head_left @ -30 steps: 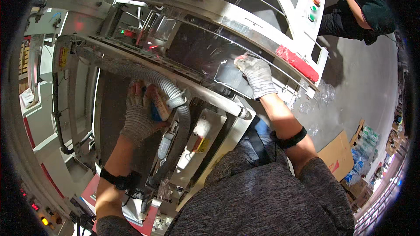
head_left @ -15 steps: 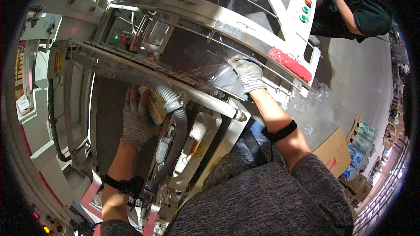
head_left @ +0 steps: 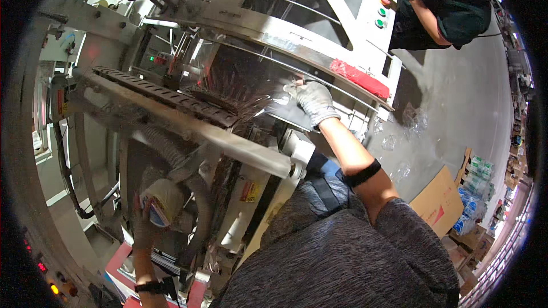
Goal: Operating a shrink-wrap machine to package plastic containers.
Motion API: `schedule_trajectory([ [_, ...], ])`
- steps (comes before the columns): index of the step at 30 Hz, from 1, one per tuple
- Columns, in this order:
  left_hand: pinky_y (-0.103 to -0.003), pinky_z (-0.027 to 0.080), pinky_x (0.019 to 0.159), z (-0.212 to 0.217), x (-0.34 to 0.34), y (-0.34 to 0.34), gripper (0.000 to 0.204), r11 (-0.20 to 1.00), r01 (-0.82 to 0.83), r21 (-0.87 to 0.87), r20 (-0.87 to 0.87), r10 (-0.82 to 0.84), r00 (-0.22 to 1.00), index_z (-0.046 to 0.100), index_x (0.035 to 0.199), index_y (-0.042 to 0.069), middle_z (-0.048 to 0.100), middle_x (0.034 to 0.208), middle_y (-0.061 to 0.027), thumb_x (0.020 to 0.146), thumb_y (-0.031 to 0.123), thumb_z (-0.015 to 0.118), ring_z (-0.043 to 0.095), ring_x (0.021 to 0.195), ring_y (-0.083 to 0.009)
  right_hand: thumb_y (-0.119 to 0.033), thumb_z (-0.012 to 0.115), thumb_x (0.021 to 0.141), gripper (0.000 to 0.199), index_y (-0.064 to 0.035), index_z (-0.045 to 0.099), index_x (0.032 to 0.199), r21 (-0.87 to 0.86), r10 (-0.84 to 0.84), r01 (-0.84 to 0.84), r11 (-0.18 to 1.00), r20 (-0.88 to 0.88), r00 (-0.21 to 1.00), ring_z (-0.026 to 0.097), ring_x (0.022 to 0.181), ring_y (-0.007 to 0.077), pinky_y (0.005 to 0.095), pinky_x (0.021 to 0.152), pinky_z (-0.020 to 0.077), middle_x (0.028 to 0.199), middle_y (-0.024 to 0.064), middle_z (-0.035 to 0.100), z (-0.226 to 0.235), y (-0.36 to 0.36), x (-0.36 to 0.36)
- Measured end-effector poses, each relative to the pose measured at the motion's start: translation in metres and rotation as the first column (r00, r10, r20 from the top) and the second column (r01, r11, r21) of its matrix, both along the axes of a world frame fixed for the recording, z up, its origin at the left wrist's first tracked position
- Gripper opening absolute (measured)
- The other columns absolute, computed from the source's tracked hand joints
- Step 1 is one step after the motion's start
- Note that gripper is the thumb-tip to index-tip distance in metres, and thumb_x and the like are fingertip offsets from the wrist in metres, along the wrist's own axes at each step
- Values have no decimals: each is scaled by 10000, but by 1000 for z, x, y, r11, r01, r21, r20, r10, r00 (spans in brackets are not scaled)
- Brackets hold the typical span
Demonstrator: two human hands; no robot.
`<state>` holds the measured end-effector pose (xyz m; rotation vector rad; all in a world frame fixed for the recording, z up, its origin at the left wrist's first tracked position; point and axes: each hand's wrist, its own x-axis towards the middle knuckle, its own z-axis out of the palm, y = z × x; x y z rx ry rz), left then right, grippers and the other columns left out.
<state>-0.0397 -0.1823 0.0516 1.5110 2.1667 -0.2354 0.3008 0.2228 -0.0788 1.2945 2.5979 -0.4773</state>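
My left hand (head_left: 144, 225), in a pale knit glove and partly in shadow, is wrapped round a rounded whitish pack (head_left: 162, 201) with a coloured label. It is low beside the machine, under a raised bar (head_left: 228, 144); motion blurs the bar. My right hand (head_left: 315, 101), gloved too, pinches the edge of a sheet of clear plastic film (head_left: 278, 100). That film stretches left from my fingers across the machine's dark bed. A thin metal rod (head_left: 268, 57) runs just beyond my right hand.
A grey corrugated hose (head_left: 200, 194) hangs beside my left hand. A red wrapped bundle (head_left: 361, 78) lies on the white machine frame, near green buttons (head_left: 381, 18). Another person (head_left: 451, 8) stands at the far right. Cardboard (head_left: 436, 199) and bottle packs (head_left: 471, 205) lie right.
My left hand has drawn back toward me with the pack. The bar has risen, baring a slotted strip. My right hand still pinches the film, and the view has shifted slightly.
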Motion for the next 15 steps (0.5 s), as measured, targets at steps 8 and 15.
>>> schedule_trajectory([
  [8,-362,317,977,117,67,7,517,712,-437,549,116,453,884,445,1230,11,480,1230,-151,762,180,589,444,1137,-268,-387,543,790,336,-56,598,794,-236,-225,133,963,-421,879,576,729,312,372,653,445,748,163,596,34,-79,95],
  [15,-362,431,815,140,199,76,384,642,-325,695,397,34,917,543,1068,12,572,1058,-141,710,122,631,553,938,-272,-325,419,834,341,-62,629,779,-405,8,-79,911,-174,985,603,736,323,419,664,480,772,170,616,34,-124,98],
])
